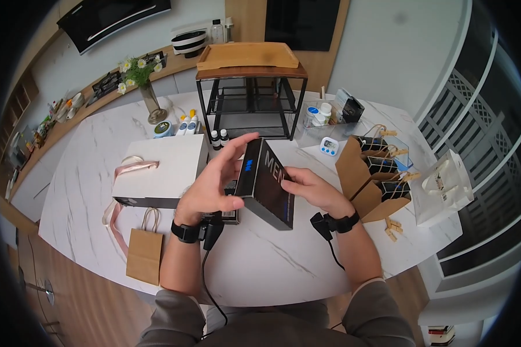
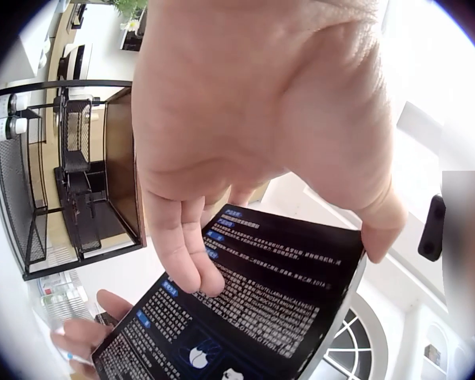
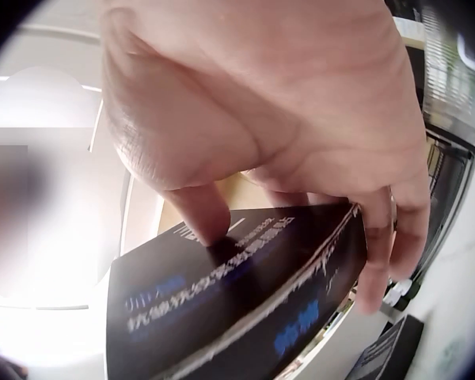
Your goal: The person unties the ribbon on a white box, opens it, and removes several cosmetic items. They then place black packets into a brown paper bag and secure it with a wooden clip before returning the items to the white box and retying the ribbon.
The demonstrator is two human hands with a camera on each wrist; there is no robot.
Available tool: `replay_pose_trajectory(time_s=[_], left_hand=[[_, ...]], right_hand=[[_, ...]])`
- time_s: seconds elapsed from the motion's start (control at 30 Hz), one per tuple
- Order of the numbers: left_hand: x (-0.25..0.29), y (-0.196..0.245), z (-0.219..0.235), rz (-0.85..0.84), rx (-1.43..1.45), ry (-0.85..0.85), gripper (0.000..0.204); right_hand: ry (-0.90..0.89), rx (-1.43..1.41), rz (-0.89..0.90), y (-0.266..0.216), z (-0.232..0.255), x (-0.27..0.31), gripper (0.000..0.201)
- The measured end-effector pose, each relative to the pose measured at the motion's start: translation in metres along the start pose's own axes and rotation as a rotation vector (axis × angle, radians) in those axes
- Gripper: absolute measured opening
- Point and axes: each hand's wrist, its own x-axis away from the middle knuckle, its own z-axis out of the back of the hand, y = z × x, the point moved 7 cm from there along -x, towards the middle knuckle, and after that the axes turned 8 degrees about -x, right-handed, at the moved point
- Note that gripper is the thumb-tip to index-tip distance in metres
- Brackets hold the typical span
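Note:
Both hands hold a flat black box [image 1: 265, 188] tilted above the table, with "MEN" printed on its front. My left hand [image 1: 211, 182] grips its left side, thumb at the lower edge and fingers over the top. In the left wrist view, fingers of that hand lie against the back panel [image 2: 245, 277], covered in small print. Across from it, my right hand [image 1: 315, 188] pinches the right side, thumb on the printed front [image 3: 245, 269] and fingers behind. Another dark box [image 1: 231, 215] lies on the table, partly hidden behind the left hand.
A white box [image 1: 159, 165] with pink ribbon and a small brown paper bag [image 1: 145, 254] are on the left. Behind stands a wire-drawer rack [image 1: 252, 72]. To the right are brown bags [image 1: 359, 173] with clothespins, a white bag [image 1: 446, 191] and a timer [image 1: 329, 146].

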Motion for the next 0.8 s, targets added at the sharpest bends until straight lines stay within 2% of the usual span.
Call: replay_pose_trajectory(time_s=[0.03, 0.1, 0.13, 0.17, 0.2, 0.23, 0.3, 0.37, 0.43, 0.47, 0.5, 0.57, 0.6, 0.63, 0.7, 0.73, 0.8], left_hand=[[0.001, -0.004, 0.002, 0.002, -0.001, 0.004, 0.126], [0.003, -0.006, 0.008, -0.019, 0.029, 0.053, 0.107], [0.008, -0.013, 0.031, 0.145, -0.167, 0.273, 0.084], [0.013, -0.010, 0.040, 0.190, -0.420, 0.373, 0.071], [0.021, -0.002, 0.042, 0.217, -0.591, 0.442, 0.070], [0.028, 0.012, 0.041, 0.240, -0.763, 0.508, 0.070], [0.039, 0.025, 0.038, 0.205, -0.877, 0.511, 0.066], [0.057, 0.035, 0.036, 0.182, -0.990, 0.517, 0.063], [0.072, 0.039, 0.025, 0.194, -1.194, 0.342, 0.054], [0.082, 0.039, 0.022, 0.270, -1.144, 0.349, 0.049], [0.092, 0.039, 0.020, 0.273, -1.149, 0.349, 0.049], [0.121, 0.011, 0.022, 0.625, -1.192, 0.178, 0.049], [0.131, 0.005, 0.020, 0.604, -1.226, 0.142, 0.057], [0.136, 0.000, 0.021, 0.606, -1.229, 0.144, 0.057], [0.149, -0.022, 0.024, 0.765, -1.263, 0.106, 0.069], [0.154, -0.036, 0.029, 0.663, -1.302, 0.103, 0.077], [0.151, -0.051, 0.033, 0.660, -1.256, 0.111, 0.076]], right_hand=[[-0.004, -0.002, -0.002, 0.003, 0.000, -0.001, 0.037], [0.026, -0.049, -0.043, 0.011, 0.002, -0.001, 0.035], [0.022, -0.050, -0.042, 0.012, 0.000, -0.001, 0.035], [0.086, -0.125, -0.132, 0.018, 0.001, -0.001, 0.033], [0.148, -0.200, -0.220, 0.024, 0.003, -0.001, 0.032], [0.141, -0.197, -0.209, 0.026, -0.004, -0.005, 0.032], [0.278, -0.274, -0.201, 0.043, -0.018, -0.011, 0.031], [0.264, -0.347, -0.207, 0.056, -0.036, -0.017, 0.036], [0.247, -0.347, -0.171, 0.062, -0.054, -0.021, 0.047], [0.197, -0.337, -0.173, 0.066, -0.061, -0.021, 0.059], [0.193, -0.341, -0.171, 0.070, -0.066, -0.022, 0.059], [0.188, 0.050, -0.229, 0.086, -0.071, -0.026, 0.069], [0.167, 0.483, -0.138, 0.095, -0.066, -0.030, 0.078], [0.164, 0.482, -0.135, 0.099, -0.068, -0.030, 0.078], [0.235, 0.743, -0.015, 0.094, -0.074, -0.027, 0.073], [0.234, 0.742, -0.014, 0.095, -0.077, -0.028, 0.073], [0.103, 0.326, 0.040, 0.093, -0.093, -0.036, 0.063]])
